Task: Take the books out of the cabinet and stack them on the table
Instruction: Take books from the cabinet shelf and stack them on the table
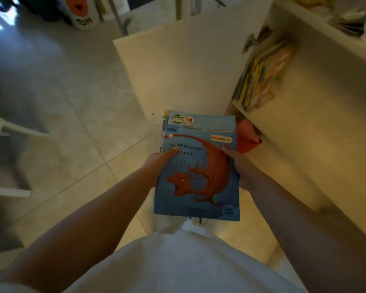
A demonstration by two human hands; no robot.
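Blue book stack (197, 174) gripped by both hands' fingers (170, 152), mostly hidden beneath.

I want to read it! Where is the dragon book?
In the head view, the dragon book tops a small pile held between the left hand and right hand, left of the cabinet.

We stand in a home, likely a child's room: a white cabinet (304, 115) holds picture books (260, 79); left of it lies tiled floor (61, 98), beyond it a toy bin (82, 11).
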